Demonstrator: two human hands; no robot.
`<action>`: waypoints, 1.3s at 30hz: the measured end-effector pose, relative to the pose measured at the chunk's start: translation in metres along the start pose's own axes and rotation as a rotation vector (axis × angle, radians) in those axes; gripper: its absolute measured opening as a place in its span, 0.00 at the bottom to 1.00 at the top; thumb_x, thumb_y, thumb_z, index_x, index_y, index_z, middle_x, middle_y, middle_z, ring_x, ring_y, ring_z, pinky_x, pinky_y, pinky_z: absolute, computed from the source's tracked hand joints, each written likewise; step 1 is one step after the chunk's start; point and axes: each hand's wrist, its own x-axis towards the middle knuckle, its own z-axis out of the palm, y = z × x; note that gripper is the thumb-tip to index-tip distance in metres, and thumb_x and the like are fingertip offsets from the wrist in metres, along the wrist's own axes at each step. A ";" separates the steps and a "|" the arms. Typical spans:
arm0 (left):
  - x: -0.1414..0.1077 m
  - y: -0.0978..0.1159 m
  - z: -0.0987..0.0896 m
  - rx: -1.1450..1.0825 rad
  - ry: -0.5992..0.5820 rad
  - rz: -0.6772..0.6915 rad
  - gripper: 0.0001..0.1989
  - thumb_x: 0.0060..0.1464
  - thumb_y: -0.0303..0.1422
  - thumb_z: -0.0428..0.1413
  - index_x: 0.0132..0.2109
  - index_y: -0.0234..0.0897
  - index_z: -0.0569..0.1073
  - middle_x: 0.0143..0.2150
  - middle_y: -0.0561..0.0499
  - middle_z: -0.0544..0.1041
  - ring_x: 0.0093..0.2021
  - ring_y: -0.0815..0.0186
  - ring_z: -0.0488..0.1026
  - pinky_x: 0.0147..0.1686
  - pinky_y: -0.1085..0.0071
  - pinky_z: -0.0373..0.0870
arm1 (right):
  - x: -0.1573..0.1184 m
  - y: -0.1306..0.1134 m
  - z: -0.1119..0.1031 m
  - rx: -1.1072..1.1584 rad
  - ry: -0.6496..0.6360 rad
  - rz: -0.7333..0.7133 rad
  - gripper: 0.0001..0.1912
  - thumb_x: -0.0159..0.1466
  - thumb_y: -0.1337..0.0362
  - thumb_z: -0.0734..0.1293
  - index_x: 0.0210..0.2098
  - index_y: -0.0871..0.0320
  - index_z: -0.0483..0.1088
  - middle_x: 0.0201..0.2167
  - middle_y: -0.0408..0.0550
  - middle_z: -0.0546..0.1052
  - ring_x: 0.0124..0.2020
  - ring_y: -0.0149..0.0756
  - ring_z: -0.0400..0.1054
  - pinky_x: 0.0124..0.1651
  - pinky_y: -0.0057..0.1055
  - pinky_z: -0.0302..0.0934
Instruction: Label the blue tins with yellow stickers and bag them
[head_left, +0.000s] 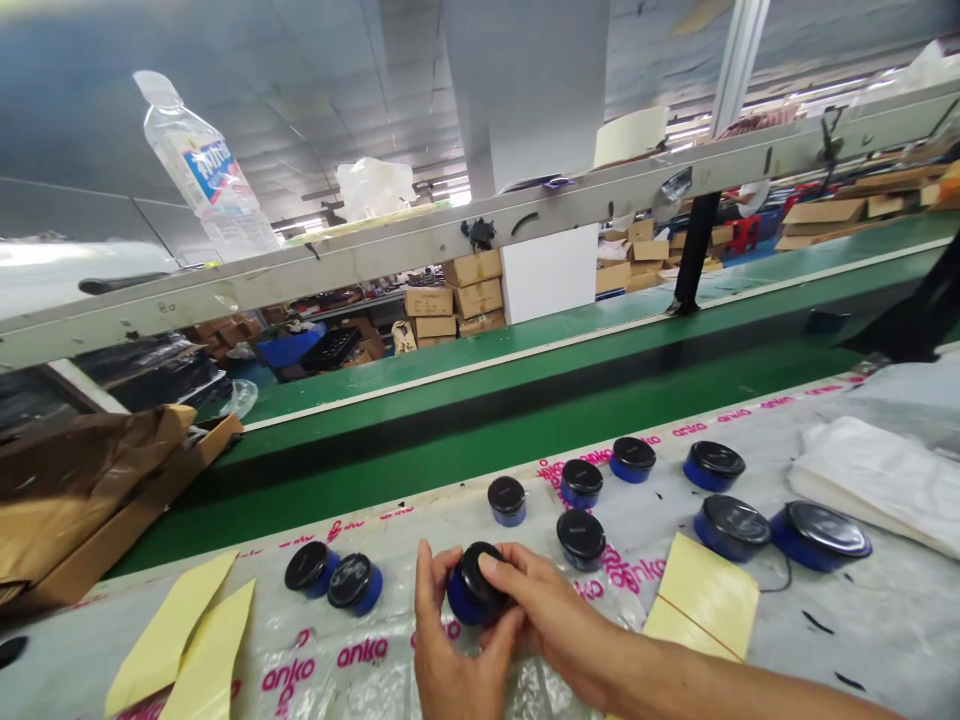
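Anko plastic sheet [360, 670]; hands [547, 615] grip blue jar [463, 600], black lid [481, 572].

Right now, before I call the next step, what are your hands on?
Left hand and right hand both gripping one blue container with black lid. Another black-lidded blue container just ahead, not touching. Yellow paper sheet further right.

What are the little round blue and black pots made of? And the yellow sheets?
The round pot looks like hard plastic: its black lid and blue body are smooth and glossy, with shiny reflections, though looks alone can't prove it. The yellow sheet seems to be thin matte paper, lying flat with crisp edges.
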 end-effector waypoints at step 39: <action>0.004 0.015 -0.028 -0.333 -0.602 -0.287 0.50 0.33 0.45 0.75 0.65 0.42 0.70 0.59 0.41 0.77 0.60 0.47 0.73 0.60 0.58 0.70 | 0.000 -0.085 -0.010 -1.128 -0.442 -0.601 0.03 0.67 0.70 0.67 0.38 0.57 0.72 0.48 0.48 0.76 0.49 0.38 0.69 0.53 0.36 0.61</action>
